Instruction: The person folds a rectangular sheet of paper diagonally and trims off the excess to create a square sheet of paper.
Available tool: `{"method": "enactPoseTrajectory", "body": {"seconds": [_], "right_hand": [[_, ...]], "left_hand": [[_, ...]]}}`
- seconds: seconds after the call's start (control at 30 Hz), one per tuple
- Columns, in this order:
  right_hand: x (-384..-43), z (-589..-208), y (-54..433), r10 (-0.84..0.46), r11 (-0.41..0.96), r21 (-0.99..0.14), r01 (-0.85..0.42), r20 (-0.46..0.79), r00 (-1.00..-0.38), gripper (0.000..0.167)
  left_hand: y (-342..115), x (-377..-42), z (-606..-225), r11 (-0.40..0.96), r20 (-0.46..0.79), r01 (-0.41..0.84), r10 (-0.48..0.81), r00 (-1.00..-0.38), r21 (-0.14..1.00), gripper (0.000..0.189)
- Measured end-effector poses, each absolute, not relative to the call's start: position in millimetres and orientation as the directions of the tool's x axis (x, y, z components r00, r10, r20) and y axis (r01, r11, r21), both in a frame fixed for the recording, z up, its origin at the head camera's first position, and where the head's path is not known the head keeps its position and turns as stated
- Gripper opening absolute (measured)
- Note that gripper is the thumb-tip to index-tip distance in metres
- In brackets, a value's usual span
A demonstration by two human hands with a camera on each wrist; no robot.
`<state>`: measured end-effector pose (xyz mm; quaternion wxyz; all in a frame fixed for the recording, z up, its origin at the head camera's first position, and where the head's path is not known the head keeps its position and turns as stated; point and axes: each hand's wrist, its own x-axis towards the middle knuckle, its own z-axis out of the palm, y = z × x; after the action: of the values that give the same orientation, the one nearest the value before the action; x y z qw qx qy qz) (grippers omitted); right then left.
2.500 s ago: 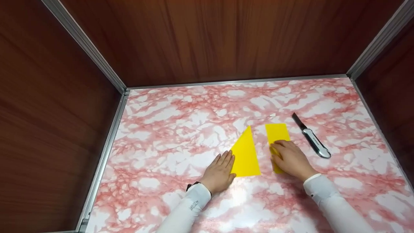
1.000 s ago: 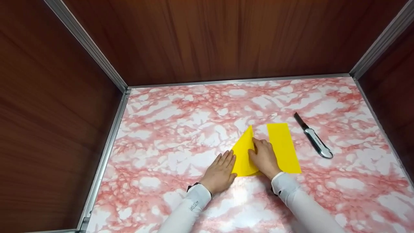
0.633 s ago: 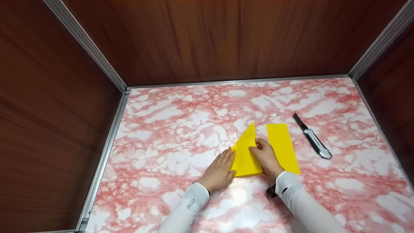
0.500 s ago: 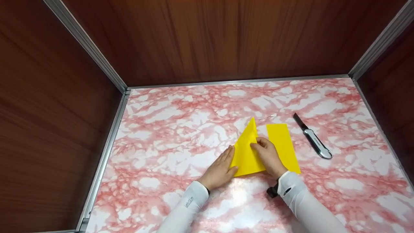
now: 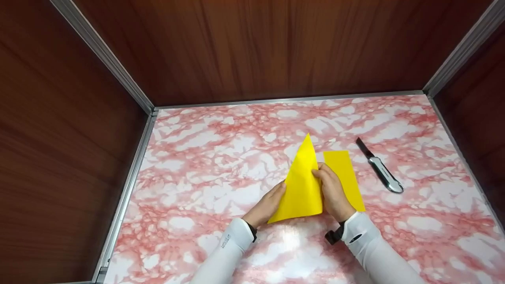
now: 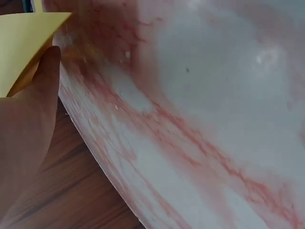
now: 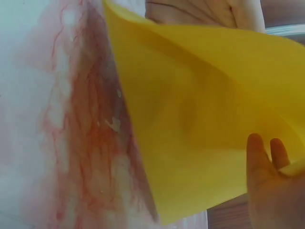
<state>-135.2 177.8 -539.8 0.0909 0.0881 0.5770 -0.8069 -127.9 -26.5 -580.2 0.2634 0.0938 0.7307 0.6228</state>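
A yellow sheet of paper point(image 5: 302, 185), folded into a slanted shape with a pointed top, is raised between both hands in the head view. My left hand point(image 5: 266, 207) holds it along the left edge. In the left wrist view, the left thumb point(image 6: 49, 59) lies against the paper point(image 6: 21, 40). My right hand point(image 5: 335, 193) pinches the right edge, thumb on the near face and fingers behind. The right wrist view looks into the bent sheet point(image 7: 190, 119), with right fingertips point(image 7: 256, 143) against it; the left hand point(image 7: 200, 12) is partly hidden behind.
A yellow paper strip point(image 5: 344, 169) lies on the red-and-white marbled table point(image 5: 205, 165), partly behind the right hand. Farther right lies a utility knife point(image 5: 380, 167), its dark blade extended. Dark wood panels point(image 5: 252, 51) with metal edging point(image 5: 134, 173) enclose the table.
The right hand left the strip, moved left and took the folded sheet's right edge. The sheet has risen and tilted; the left hand went from pressing it flat to holding its edge.
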Motion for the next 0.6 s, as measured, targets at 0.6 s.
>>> {"method": "enactPoseTrajectory", "body": {"seconds": [0.6], "right_hand": [[-134, -548, 186, -0.001, -0.33, -0.94, 0.083, -0.087, -0.996, 0.015]], "left_hand": [[-36, -144, -579, -0.116, -0.329, -0.364, 0.243, -0.913, 0.924, 0.059]]}}
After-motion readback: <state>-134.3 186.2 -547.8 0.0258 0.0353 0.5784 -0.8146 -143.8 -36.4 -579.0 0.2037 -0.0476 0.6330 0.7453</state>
